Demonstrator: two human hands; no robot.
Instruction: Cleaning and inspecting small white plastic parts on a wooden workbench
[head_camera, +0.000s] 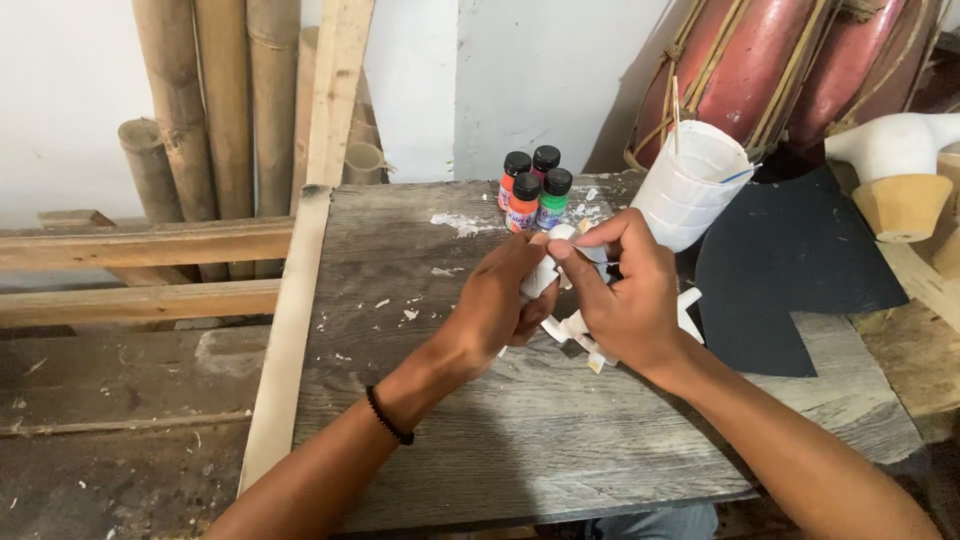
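Pinching a white model (572, 322) just before the paint bottles (533, 190), left hand (497, 305) and right hand (625, 295) grip its stiff, light, probably fragile strips.

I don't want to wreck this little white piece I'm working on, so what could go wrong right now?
The white piece is pinched between the left hand and right hand; its thin strips look easy to crease or tear. The paint bottles stand close behind the hands, so a nudge might tip them. The white cup sits near the board's back edge.
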